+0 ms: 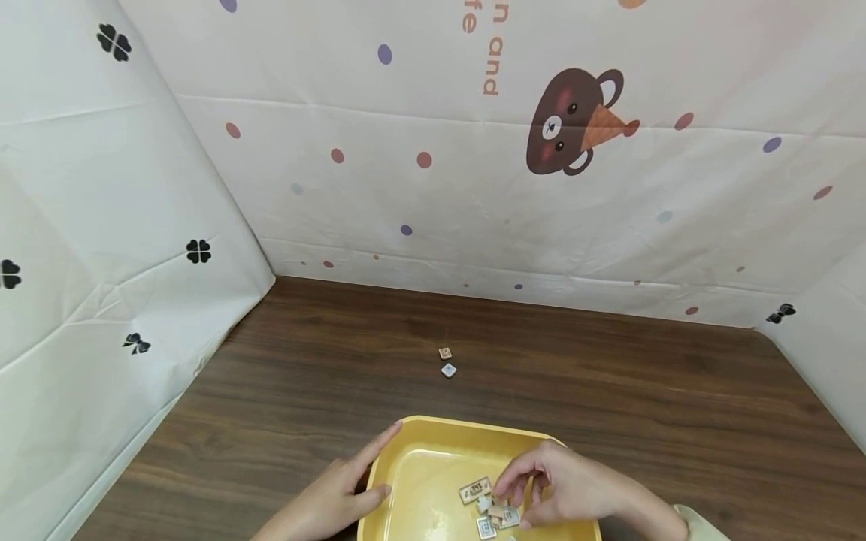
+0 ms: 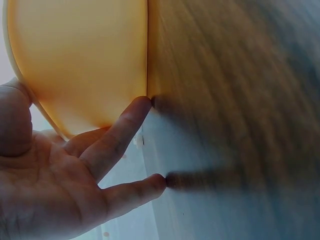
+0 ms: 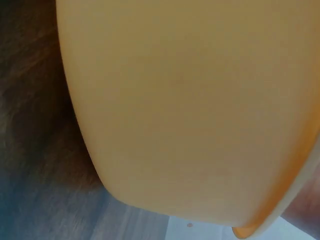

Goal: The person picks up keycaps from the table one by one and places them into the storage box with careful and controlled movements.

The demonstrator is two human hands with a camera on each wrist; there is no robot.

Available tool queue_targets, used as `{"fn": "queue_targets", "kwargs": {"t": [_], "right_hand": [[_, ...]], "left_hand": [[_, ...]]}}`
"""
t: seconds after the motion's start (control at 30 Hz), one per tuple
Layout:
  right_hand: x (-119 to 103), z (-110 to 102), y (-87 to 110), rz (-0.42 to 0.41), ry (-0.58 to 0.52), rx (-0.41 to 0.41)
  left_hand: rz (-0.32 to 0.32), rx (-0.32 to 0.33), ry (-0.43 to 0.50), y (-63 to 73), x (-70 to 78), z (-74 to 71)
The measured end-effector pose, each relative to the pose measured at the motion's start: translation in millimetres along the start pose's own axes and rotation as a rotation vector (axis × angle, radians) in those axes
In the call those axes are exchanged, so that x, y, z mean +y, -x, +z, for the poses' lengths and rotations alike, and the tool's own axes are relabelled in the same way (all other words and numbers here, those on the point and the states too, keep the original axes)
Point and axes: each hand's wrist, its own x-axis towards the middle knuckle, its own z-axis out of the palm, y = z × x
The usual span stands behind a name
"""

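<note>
A yellow plastic tray (image 1: 467, 430) sits at the near edge of the head view. My left hand (image 1: 341, 492) grips its left side, thumb over the rim and fingers along the outer wall; two fingertips reach the table in the left wrist view. Inside the tray lie several small printed tiles, among them a long tan tile (image 1: 475, 491) and a square whitish tile (image 1: 485, 527). My right hand (image 1: 558, 485) reaches in over the right rim. Its fingers bend down among the tiles, thumb and index finger apart. In the right wrist view the tray wall hides this hand.
On the dark wood table (image 1: 325, 376) beyond the tray lie a small tan tile (image 1: 444, 353) and a small white tile (image 1: 449, 370). White printed sheets (image 1: 433, 195) hang as walls at the back and both sides.
</note>
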Motion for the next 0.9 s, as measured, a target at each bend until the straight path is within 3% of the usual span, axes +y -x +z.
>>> {"fn": "queue_targets", "kwargs": {"t": [0.2,0.4,0.57,0.7,0.9], "right_hand": [[-4,0,0.0,-0.037,0.148,0.012],[-14,-3,4.4,-0.041,0.599,0.060],[-16,-2,7.1,-0.171,0.899,0.144],[-15,1,7.3,-0.247,1.000,0.216],[-14,3,8.1,-0.271,1.124,0.285]], "left_hand": [[-0.004,0.002,-0.016,0.1,0.8,0.0],[0.009,0.005,-0.015,0.1,-0.1,0.3],[0.017,0.006,0.001,-0.1,-0.9,0.6],[0.032,0.012,-0.022,-0.5,-1.6,0.6],[0.040,0.022,-0.063,-0.4,-1.9,0.5]]}}
